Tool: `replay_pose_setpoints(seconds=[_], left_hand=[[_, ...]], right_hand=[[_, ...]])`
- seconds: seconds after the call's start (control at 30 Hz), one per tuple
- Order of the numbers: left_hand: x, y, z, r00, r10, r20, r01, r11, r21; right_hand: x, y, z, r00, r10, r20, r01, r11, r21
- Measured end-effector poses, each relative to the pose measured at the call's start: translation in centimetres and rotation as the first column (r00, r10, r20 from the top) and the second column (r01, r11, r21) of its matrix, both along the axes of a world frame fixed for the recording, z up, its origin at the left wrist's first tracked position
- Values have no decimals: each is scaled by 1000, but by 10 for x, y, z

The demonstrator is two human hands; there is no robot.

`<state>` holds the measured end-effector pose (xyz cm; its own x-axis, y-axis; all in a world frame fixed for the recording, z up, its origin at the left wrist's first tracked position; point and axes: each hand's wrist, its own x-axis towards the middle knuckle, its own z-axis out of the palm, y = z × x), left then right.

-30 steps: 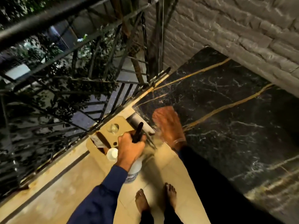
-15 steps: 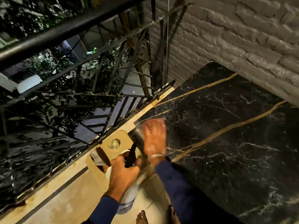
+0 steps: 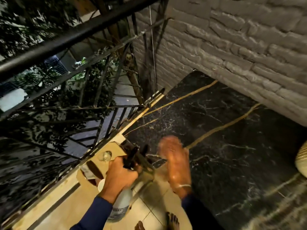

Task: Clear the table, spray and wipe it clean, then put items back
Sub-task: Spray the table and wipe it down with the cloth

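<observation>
The left hand (image 3: 120, 177), low centre, grips the spray bottle (image 3: 121, 206) while the blurred right hand (image 3: 176, 163) lies flat (no cloth visible) on the wet black table (image 3: 232, 146), where it could slip.

Home balcony, black iron railing (image 3: 69, 39), grey brick wall (image 3: 240, 47), marble table (image 3: 232, 155), trees beyond

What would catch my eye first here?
Probably the black marble table with gold veins, set against a grey brick wall. At its near corner, the left hand grips a spray bottle, while the right hand, blurred, lies flat on the tabletop. To the left, a black railing fronts dark foliage.
</observation>
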<state>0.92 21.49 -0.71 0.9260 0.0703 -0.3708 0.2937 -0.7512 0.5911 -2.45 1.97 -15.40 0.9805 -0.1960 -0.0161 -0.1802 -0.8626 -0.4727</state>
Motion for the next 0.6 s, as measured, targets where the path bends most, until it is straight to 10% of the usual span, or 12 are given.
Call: replay_pose_setpoints(seconds=[0.27,0.6], left_hand=[[-7,-40,27,998,-64,-8,63,996,-65],[10,-116,34,996,-53,74,59,994,-87]], right_hand=[[-116,-127,18,786,-615,-69,607,788,-106],[117,-85,15,983,32,-183,-57,990,-132]])
